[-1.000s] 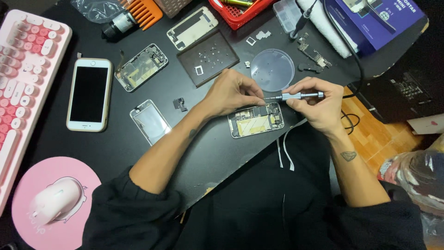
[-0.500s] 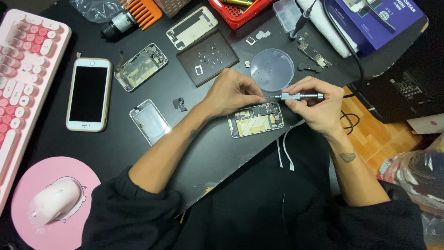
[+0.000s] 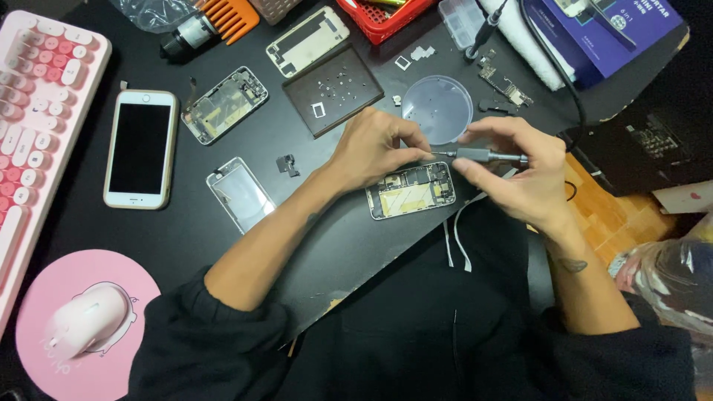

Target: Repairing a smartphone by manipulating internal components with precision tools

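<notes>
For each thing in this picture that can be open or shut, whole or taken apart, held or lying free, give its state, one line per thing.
Opened phone: back off, insides showing, flat on the table.
Screwdriver: held level in the right hand; left hand at its tip.
White phone: whole, screen dark.
Second phone frame: stripped, insides showing.
Round clear lid: lying flat.

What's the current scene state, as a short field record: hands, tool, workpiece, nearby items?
left hand: fingertips pinched at the screwdriver tip, above the opened phone
right hand: grip closed around the screwdriver handle
screwdriver: grey, held roughly level between both hands
opened phone: lies flat on the black table, internals exposed
round clear dish: just beyond the hands
dark screw mat: small parts on it
white smartphone: intact, screen dark, beside the pink keyboard
</notes>
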